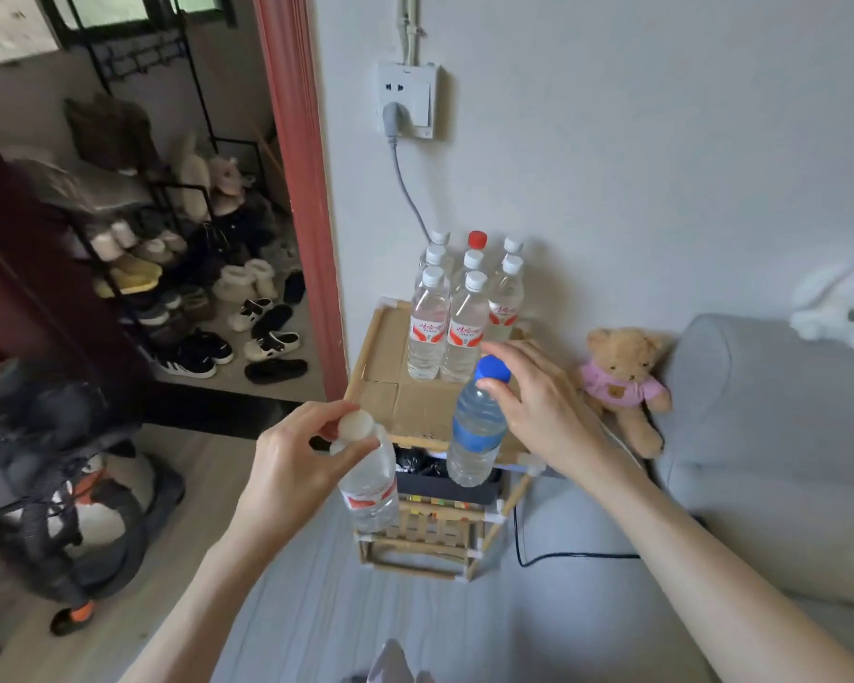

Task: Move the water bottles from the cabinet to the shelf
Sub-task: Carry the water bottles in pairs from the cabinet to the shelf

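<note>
My left hand (297,456) grips a clear water bottle (370,490) with a white cap and red label by its neck, hanging in front of the bamboo shelf (375,359). In my right hand (538,396) is a second bottle (475,426) with a blue cap and blue label, held at the neck over the shelf's front edge. Several white-capped bottles with red labels (430,327) and one red-capped bottle (477,240) stand in rows at the back of the shelf's cardboard top, against the wall.
A black box (444,485) sits on the shelf's lower level. A teddy bear (622,382) leans between the shelf and a grey sofa (770,426). A socket and cable (405,101) hang above. A shoe rack (168,268) and a stroller (60,465) stand at the left.
</note>
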`<state>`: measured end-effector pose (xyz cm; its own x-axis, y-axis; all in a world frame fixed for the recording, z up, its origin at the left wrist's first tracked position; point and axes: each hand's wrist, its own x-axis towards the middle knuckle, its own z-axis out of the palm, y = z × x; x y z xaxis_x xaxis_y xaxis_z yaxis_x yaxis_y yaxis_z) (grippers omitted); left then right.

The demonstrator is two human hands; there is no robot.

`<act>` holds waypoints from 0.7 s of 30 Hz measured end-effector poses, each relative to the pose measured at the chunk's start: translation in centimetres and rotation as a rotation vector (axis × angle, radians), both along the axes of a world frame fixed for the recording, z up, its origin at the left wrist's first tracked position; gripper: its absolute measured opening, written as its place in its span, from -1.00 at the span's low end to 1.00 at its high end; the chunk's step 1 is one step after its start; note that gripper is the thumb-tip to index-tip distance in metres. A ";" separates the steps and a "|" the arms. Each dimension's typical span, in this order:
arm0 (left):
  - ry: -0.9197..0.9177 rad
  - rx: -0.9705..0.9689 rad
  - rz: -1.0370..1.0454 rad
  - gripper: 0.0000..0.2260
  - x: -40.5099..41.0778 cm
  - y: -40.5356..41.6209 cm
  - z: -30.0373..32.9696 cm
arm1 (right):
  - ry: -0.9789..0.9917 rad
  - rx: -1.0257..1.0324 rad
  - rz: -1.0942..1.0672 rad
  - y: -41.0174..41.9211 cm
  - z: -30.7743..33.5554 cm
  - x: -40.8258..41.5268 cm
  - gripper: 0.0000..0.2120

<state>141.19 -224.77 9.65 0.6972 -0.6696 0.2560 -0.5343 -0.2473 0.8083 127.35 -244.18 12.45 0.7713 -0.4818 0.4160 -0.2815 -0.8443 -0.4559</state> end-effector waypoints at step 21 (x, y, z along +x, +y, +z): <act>0.027 0.066 -0.315 -0.70 12.1 -13.6 0.3 | -0.078 0.447 -0.047 -11.5 -5.0 12.3 -0.65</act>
